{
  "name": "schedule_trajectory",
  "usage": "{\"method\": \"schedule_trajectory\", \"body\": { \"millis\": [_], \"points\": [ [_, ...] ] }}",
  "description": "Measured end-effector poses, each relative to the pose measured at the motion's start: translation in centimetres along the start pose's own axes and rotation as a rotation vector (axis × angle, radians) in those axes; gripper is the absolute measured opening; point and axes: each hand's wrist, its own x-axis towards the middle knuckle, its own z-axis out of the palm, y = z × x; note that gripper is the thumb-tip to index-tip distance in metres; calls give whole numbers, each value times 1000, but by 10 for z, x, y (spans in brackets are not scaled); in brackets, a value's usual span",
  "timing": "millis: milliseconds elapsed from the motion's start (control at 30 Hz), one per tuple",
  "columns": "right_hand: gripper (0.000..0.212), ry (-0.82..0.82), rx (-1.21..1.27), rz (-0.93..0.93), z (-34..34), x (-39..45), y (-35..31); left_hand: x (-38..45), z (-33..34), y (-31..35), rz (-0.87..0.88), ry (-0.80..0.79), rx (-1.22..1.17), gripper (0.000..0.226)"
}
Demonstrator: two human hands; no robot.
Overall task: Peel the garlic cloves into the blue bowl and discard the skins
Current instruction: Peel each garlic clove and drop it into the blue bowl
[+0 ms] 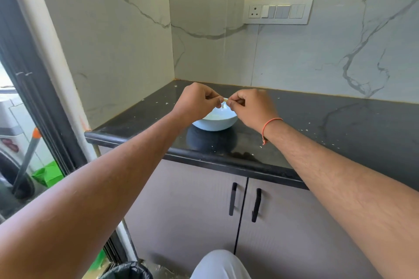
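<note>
- Both hands meet just above centre of the frame, over the blue bowl [214, 123], which sits on the black countertop [317, 124] below and between them.
- The left hand [195, 102] pinches one end of a small pale garlic clove [224, 100] between thumb and curled fingers; the right hand [249, 106] pinches the other end the same way. Both grips are narrow and closed on the clove.
- Whether any skin has come loose yet is too small to tell.
- To peel well, I judge one hand should hold the clove steady while the other hand's nails catch the papery edge at the tip and draw it off along the length.
- Staying over the bowl lets the bare clove drop straight in; the skin should stay pinched in the fingers, not fall with it.
- Pale flecks [156, 102] lie scattered across the countertop.
- A bin with a black liner [127, 270] at the lower left of the frame looks the likely place for the skins.
</note>
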Motion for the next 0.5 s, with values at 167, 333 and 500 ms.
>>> {"method": "schedule_trajectory", "body": {
  "millis": [167,333,500],
  "points": [
    [9,-33,-67,23,-2,-2,1,0,3,-1,-33,-59,149,10],
    [10,-25,-78,36,-19,-17,12,-2,9,0,-14,-53,208,7],
    [14,-46,-112,72,-52,-38,35,-4,25,25,113,-47,256,18]
  ]
}}
